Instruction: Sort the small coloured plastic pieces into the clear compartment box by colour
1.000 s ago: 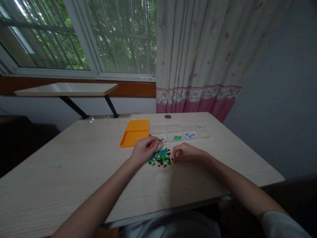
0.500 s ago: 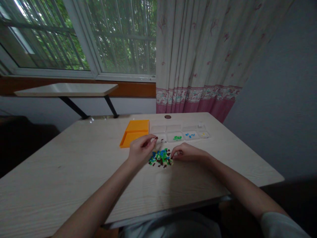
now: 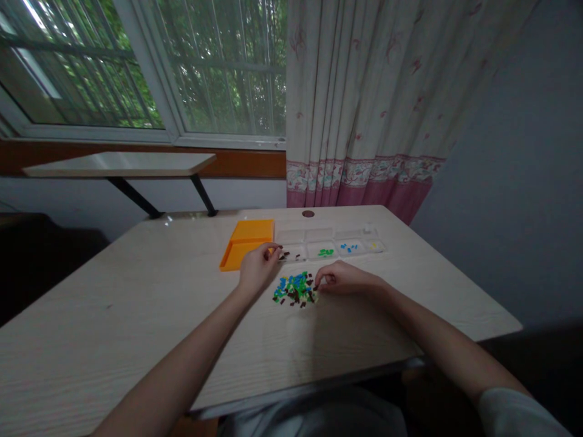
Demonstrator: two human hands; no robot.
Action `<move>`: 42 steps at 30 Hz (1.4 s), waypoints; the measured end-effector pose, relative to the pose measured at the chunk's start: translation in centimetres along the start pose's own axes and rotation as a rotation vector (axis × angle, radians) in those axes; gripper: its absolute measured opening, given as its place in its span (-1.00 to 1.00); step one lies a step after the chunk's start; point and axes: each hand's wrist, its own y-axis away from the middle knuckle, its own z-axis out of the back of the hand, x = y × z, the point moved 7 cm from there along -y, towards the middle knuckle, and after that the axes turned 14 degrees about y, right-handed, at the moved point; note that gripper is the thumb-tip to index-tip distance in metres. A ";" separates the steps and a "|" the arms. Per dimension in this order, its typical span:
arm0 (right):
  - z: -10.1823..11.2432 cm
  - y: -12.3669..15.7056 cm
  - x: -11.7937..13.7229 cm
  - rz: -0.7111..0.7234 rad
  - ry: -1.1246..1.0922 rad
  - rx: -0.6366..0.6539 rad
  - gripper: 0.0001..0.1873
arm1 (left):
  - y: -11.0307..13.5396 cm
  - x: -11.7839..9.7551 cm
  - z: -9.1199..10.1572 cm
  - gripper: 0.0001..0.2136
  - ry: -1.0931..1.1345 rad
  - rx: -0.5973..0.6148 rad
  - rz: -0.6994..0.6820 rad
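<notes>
My left hand [image 3: 260,264] is over the left compartment of a clear plastic box [image 3: 304,260], its fingers pinched on a small dark brown piece [image 3: 279,246]. Other brown pieces [image 3: 285,255] lie in that compartment, just by the fingertips. My right hand [image 3: 347,280] rests at the right edge of a mixed pile of tiny pieces [image 3: 296,286] in blue, green, brown and cream. Its thumb and index finger are closed at a brown piece [image 3: 315,288], partly hidden by the fingertips.
Green pieces [image 3: 325,252], blue pieces [image 3: 349,248] and a yellow piece [image 3: 374,245] lie in separate compartments of the box. An open orange case [image 3: 254,230] stands left of it on the pale wooden table [image 3: 150,303]. A raised shelf [image 3: 122,162] is at the back left.
My left hand has moved slightly left and towards the left compartment, where more brown pieces now show. My right hand has stayed at the pile's edge.
</notes>
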 end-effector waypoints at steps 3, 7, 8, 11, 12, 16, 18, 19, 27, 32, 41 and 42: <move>-0.3 -0.2 -0.7 -0.035 -0.095 -0.025 -0.77 | 0.1 0.0 -0.1 -0.69 -0.014 0.018 0.003; 0.0 -0.5 -1.2 -0.080 -0.212 -0.167 -0.73 | 0.7 -0.8 -0.5 -0.71 0.054 0.093 -0.034; 0.2 -0.6 -1.3 -0.094 -0.220 -0.209 -0.72 | 1.0 -1.3 -0.8 -0.72 0.080 0.141 -0.059; 0.7 -0.6 -1.4 -0.131 -0.175 -0.320 -0.70 | 2.3 -3.1 -2.3 -0.76 0.143 0.337 -0.149; 0.8 -0.6 -1.3 -0.134 -0.149 -0.346 -0.70 | 2.7 -3.7 -2.7 -0.77 0.157 0.386 -0.176; 1.1 -0.5 -0.9 -0.110 -0.080 -0.385 -0.70 | 3.6 -5.3 -3.3 -0.78 0.178 0.424 -0.228; 1.0 -0.6 -0.8 -0.099 -0.065 -0.375 -0.71 | 3.7 -5.5 -3.5 -0.78 0.169 0.419 -0.234; 0.9 -0.6 -0.7 -0.095 -0.060 -0.369 -0.72 | 3.7 -5.6 -3.5 -0.78 0.164 0.422 -0.236; 0.8 -0.8 -0.2 -0.100 -0.074 -0.381 -0.74 | 3.7 -5.5 -3.6 -0.81 0.150 0.427 -0.249; 0.1 -0.7 0.0 -0.074 -0.168 -0.208 -0.74 | 3.0 -4.7 -2.6 -0.81 0.136 0.350 -0.227; -0.8 -0.2 0.8 -0.003 -0.166 0.027 -0.79 | 2.5 -5.1 1.2 -0.78 0.217 -0.022 -0.253; -0.9 -0.3 0.8 -0.002 -0.170 0.035 -0.80 | 2.6 -5.3 1.4 -0.79 0.220 -0.043 -0.268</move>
